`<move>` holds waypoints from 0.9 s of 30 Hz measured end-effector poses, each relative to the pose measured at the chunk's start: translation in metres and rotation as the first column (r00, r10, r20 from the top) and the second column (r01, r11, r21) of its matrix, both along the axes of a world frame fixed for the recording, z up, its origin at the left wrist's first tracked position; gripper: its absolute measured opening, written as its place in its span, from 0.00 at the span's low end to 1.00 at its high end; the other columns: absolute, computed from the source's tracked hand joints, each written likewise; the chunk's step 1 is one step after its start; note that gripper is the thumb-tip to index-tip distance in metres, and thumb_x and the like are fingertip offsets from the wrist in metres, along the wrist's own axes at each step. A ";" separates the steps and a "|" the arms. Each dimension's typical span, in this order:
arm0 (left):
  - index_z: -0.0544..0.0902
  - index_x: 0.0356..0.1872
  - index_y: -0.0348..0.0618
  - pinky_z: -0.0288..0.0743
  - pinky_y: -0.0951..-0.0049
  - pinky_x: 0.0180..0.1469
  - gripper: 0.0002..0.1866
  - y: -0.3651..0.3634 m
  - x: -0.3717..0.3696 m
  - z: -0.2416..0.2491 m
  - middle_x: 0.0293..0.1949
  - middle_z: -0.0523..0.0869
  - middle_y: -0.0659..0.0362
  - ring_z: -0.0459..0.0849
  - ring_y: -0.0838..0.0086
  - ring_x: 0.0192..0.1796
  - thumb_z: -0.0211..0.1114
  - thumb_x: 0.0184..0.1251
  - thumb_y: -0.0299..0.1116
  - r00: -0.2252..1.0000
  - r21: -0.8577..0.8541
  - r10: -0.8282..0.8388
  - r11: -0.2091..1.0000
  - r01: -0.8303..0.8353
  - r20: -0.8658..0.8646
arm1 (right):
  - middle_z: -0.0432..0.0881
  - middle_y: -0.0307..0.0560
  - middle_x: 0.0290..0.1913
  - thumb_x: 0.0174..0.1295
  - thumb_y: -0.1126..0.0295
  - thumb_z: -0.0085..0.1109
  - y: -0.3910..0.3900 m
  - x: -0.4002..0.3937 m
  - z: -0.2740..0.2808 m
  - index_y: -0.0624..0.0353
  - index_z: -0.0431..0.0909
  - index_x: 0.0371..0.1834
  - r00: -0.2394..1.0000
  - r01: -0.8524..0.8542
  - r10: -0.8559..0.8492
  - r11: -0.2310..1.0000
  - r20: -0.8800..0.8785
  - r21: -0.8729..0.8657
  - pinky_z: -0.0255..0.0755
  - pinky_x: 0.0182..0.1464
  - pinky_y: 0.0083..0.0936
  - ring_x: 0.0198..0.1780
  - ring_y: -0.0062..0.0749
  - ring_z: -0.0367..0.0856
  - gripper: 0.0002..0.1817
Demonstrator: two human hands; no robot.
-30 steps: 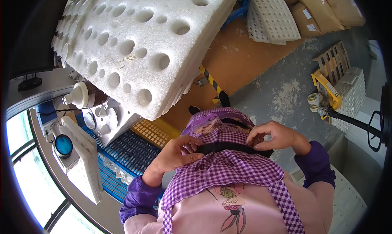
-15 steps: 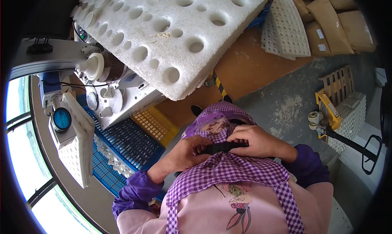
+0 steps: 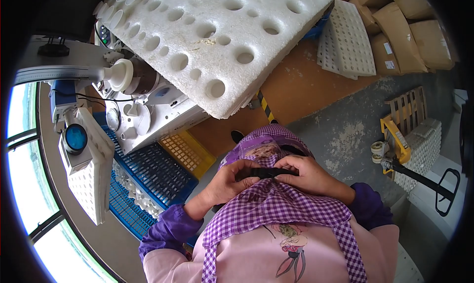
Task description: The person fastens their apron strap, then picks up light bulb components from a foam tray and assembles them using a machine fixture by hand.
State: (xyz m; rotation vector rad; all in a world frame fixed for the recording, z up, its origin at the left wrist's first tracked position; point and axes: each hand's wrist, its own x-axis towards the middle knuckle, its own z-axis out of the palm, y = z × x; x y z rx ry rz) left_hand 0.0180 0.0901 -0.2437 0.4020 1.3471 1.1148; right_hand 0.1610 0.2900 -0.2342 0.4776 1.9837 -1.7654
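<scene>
A black strap (image 3: 268,173) crosses the waist of the purple checked apron (image 3: 276,209) that I wear. My left hand (image 3: 231,181) pinches it at one side, thumb below and fingers curled above. On the other side my right hand (image 3: 308,175) grips the same strap, its thumb along the lower edge. A short stretch of strap shows between the two hands. Under it the apron cloth is gathered into folds. Whether a buckle sits beneath my fingers is hidden.
A white foam tray with round holes (image 3: 217,46) juts out ahead. Blue plastic crates (image 3: 153,172) and a yellow crate (image 3: 185,152) stand at the left, near a machine (image 3: 131,78). To the right are a pallet jack (image 3: 395,140) and cardboard boxes (image 3: 400,36).
Both hands keep their hold on the strap, and the left hand has shifted slightly right and up, closer to the right one. The view has tilted a little.
</scene>
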 end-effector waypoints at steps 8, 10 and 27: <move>0.74 0.55 0.31 0.71 0.78 0.55 0.18 0.002 -0.005 0.016 0.48 0.82 0.58 0.78 0.79 0.49 0.61 0.66 0.26 0.992 0.039 0.125 0.991 -0.126 0.034 | 0.82 0.54 0.42 0.59 0.63 0.63 -0.005 -0.022 0.012 0.65 0.76 0.45 0.983 0.090 -0.085 0.996 -0.160 0.021 0.73 0.47 0.30 0.44 0.40 0.82 0.17; 0.75 0.55 0.32 0.72 0.79 0.53 0.18 0.006 0.001 0.011 0.46 0.82 0.59 0.78 0.80 0.47 0.62 0.67 0.29 0.989 0.042 0.143 0.989 -0.145 0.032 | 0.82 0.53 0.42 0.59 0.64 0.63 0.000 -0.025 0.008 0.64 0.78 0.44 0.985 0.069 -0.059 0.996 -0.161 0.054 0.73 0.47 0.29 0.44 0.39 0.82 0.16; 0.80 0.50 0.37 0.76 0.77 0.49 0.20 0.027 0.022 0.010 0.44 0.84 0.56 0.83 0.75 0.46 0.71 0.58 0.32 0.978 -0.003 -0.033 0.999 0.033 -0.204 | 0.77 0.35 0.23 0.55 0.70 0.67 0.027 -0.002 0.009 0.61 0.77 0.30 1.000 0.010 -0.010 1.000 0.011 0.015 0.62 0.25 0.16 0.24 0.13 0.70 0.09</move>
